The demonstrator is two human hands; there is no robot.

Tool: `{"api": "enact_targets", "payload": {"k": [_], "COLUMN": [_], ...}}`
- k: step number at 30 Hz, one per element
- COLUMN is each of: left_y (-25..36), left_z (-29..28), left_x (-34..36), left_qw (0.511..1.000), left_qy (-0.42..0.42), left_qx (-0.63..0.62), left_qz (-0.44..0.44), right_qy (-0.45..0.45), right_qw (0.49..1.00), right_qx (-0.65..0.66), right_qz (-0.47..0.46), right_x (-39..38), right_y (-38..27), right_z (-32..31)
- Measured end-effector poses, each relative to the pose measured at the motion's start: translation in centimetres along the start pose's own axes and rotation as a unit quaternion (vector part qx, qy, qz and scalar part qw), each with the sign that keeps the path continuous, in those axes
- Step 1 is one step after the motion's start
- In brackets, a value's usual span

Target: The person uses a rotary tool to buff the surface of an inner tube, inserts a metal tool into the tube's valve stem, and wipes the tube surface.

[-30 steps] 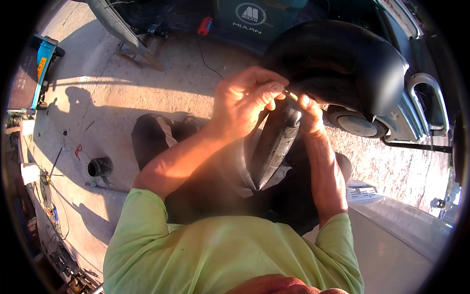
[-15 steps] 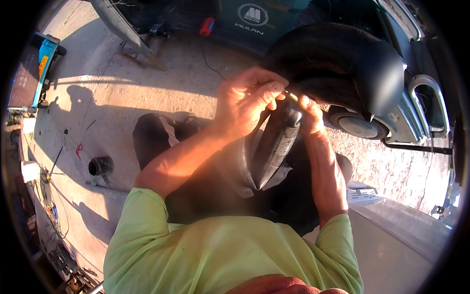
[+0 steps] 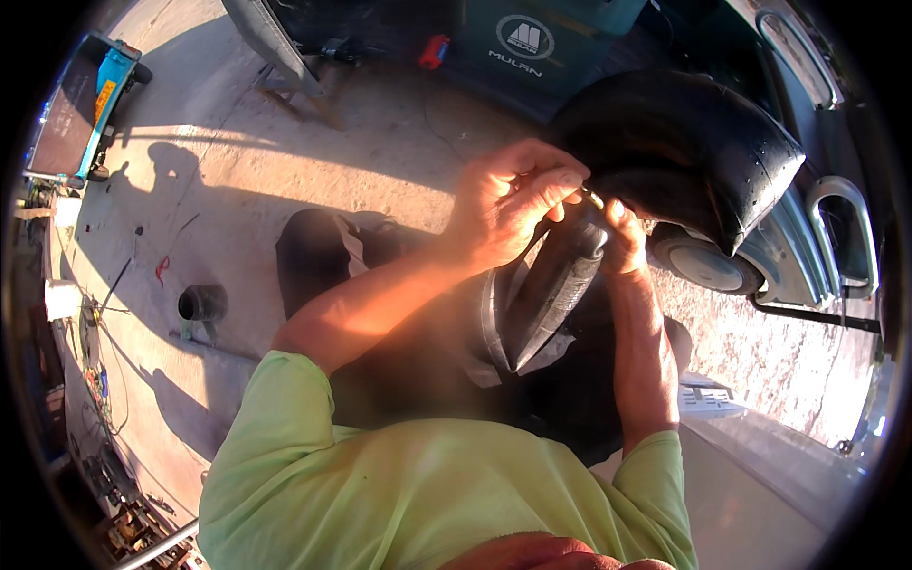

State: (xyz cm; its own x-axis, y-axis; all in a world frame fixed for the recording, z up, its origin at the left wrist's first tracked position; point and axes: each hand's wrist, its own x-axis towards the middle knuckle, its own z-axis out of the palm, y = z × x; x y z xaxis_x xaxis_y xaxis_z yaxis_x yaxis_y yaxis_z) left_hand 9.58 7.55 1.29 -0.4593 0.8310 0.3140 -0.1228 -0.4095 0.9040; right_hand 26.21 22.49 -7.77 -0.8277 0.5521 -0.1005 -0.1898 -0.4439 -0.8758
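The left hand (image 3: 518, 204) has its thumb and first finger brought together, with almost no gap, and they seem to pinch the near end of a small yellowish part (image 3: 595, 200), which looks like metal. The right hand (image 3: 625, 242) is just across from these fingertips. Its own fingers are bent close to the other end of the same part, but I cannot tell if they grip it or only support it, because some of them are hidden.

Directly below the fingers, between the two forearms, there is a narrow black rubber piece (image 3: 559, 294). Its upper end is rounded and near the right fingers, and it narrows to a point toward the person's lap. Beyond the fingers, up and to the right, there is a big curved black tube (image 3: 684, 133); whether the two are joined, I cannot see. A wheel (image 3: 712, 266) is to the right of the right fingers.

In my judgement, the step in hand is fine fingertip work on the small part. The next move probably calls for a steady right hand and a light, exact motion of the left fingertips. A part so small could slip from the pinch.
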Motion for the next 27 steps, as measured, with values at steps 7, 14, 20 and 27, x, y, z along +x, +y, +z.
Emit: {"api": "enact_targets", "payload": {"k": [7,14,20,27], "left_y": [-0.3,-0.1,0.0,-0.2], "left_z": [-0.1,0.1,-0.2,-0.3], "left_x": [0.1,0.2,0.1,0.1], "left_qw": [1.000,1.000,0.999,0.999], "left_qy": [0.001,0.004,0.003,-0.001], "left_qx": [-0.004,-0.010,-0.007,0.000], "left_qz": [0.006,-0.022,-0.041,-0.033], "right_qy": [0.013,0.005,0.006,0.029], "right_qw": [0.999,0.999,0.999,0.998], "right_qx": [-0.016,0.047,0.033,0.032], "right_qz": [-0.044,0.005,-0.024,-0.036], "right_x": [0.3,0.2,0.1,0.2], "right_y": [0.2,0.5,0.0,0.3], "right_z": [0.2,-0.5,0.1,0.1]}}
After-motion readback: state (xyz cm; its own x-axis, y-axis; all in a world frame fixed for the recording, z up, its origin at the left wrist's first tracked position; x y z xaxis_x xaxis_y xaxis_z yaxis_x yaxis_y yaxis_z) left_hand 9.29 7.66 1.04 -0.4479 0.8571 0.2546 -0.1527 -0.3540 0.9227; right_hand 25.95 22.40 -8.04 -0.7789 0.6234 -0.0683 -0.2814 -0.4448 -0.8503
